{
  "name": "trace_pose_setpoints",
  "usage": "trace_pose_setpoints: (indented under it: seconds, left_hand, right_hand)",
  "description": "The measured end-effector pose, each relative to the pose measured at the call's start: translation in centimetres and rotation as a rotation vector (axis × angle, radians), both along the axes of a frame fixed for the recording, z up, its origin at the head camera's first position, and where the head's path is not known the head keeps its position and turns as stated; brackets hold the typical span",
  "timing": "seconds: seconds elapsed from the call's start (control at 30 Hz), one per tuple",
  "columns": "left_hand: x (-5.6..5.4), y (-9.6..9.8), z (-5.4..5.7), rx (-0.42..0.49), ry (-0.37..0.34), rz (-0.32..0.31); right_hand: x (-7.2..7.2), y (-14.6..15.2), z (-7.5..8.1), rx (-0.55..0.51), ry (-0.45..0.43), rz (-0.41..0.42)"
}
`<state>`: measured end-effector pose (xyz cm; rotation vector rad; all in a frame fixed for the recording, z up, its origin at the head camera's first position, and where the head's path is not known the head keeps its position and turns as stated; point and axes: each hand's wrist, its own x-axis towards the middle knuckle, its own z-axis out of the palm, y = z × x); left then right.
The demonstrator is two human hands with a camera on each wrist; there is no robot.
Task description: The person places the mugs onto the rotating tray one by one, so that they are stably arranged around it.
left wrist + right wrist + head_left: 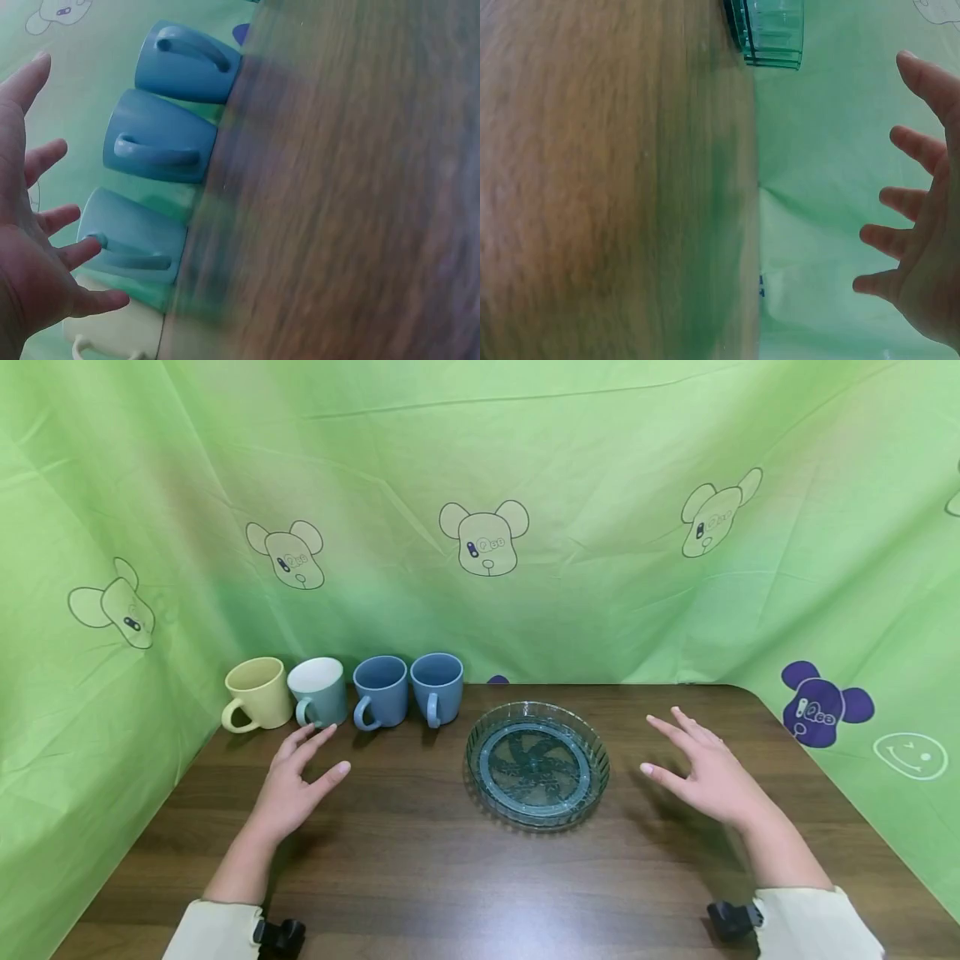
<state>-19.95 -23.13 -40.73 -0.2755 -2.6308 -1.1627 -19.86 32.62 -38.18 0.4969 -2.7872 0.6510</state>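
Green cloth [585,618] hangs behind the brown wooden counter [405,852] in the head view, and animal heads [487,543] are printed on it. Four mugs stand upright in a row at the back left: the yellow mug [261,693], then the blue-green mug [327,700], the first blue mug [384,695] and the second blue mug [441,692]. From above one sees into them: the blue-green mug shows a white inside, the other three show an inside of their own colour. To the right of the mugs, the round glass dish [535,768] lies flat on the counter. Its wall is ribbed, and its floor carries a pale ring with a swirling pattern inside it. The left hand [294,781] is before the blue-green mug, with its fingers spread; whether a fingertip touches this mug, I cannot tell. The right hand [705,772] is to the right of the glass dish and apart from it, its fingers spread also, the thumb pointing toward the dish.

In the left wrist view, all four mugs show their handles, and the spread fingers partly cover the blue-green mug and the yellow mug.

In the right wrist view, the spread fingers appear against the cloth, and a part of the dish's clear wall enters at the top.
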Motion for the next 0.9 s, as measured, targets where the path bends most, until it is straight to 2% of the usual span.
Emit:
trace_pose_setpoints:
  seconds: [0.4, 0.7, 0.9]
  left_hand:
    - [-0.3, 1.7, -0.2, 0.088, 0.028, -0.012]
    - [-0.6, 3.0, -0.1, 0.124, 0.042, -0.010]
    - [-1.0, 3.8, 0.1, 0.175, 0.041, -0.026]
  right_hand:
    - [-0.2, -0.7, 0.3, -0.068, -0.047, 0.014]
    - [-0.7, -1.3, 0.4, -0.126, -0.042, 0.024]
    - [-1.1, -1.6, 0.2, -0.201, -0.097, 0.039]
